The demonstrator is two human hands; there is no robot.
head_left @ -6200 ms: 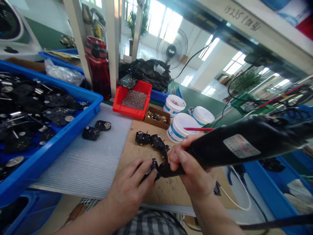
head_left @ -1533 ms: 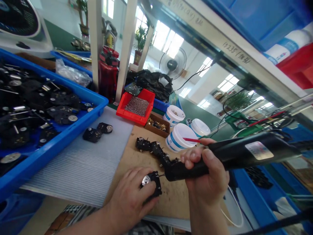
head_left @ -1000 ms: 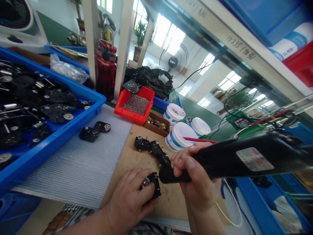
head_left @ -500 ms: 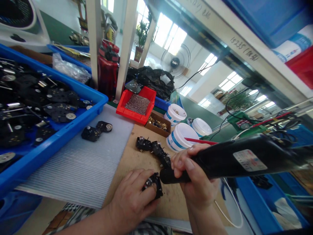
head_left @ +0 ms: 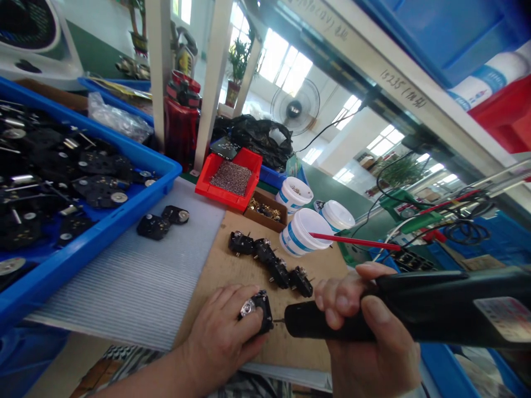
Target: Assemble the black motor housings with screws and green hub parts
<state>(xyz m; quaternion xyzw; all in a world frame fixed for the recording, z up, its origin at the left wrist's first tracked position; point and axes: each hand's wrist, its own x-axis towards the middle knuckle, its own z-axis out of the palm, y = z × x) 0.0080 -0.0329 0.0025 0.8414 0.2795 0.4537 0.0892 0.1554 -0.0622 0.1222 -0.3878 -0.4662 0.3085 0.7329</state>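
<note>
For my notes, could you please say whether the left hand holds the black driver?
No, the right hand grips the black driver; the left hand holds a black part.

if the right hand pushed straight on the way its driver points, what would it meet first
Most likely the black part held by the left hand: the bit of the driver in the right hand points at its side. Whether the tip already touches is hard to tell.
</note>
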